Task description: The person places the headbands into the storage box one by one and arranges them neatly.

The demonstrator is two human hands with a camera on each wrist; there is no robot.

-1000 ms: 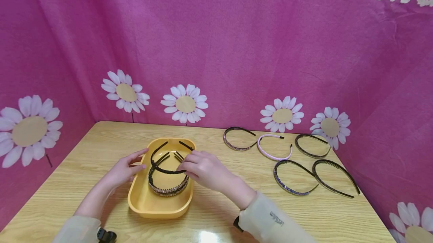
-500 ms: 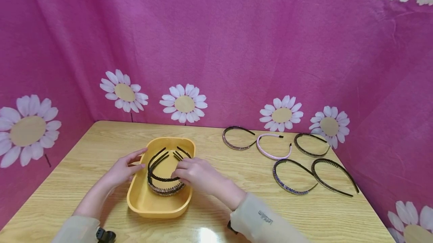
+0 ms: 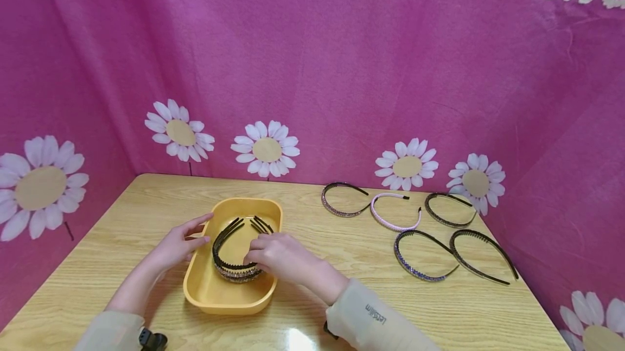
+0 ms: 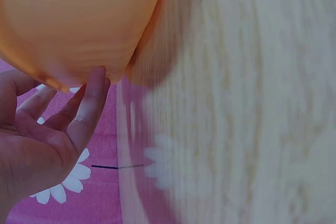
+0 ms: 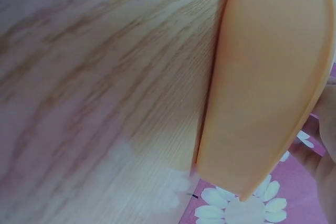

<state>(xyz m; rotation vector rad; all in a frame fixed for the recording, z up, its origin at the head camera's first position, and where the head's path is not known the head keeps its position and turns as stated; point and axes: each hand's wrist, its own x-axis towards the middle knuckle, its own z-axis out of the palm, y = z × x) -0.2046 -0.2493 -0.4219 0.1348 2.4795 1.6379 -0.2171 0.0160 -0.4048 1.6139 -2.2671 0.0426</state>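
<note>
A yellow plastic tub stands on the table, holding a nested stack of dark headbands, one with a sparkly beaded band. My right hand reaches over the tub's right wall and pinches the right side of a black headband lying on top of the stack; its fingertips are partly hidden. At the tub's left side my left hand rests its fingers against the rim. In the left wrist view a fairly straight finger touches the tub's outer wall.
To the right lie several headbands: a pink sparkly one, a light pink one, a blue beaded one and dark ones, including a toothed one. A pink flowered cloth hangs behind the wooden table.
My right hand has moved toward me and slightly left, bringing the black headband down onto the others in the tub. The left hand has stayed at the rim.
</note>
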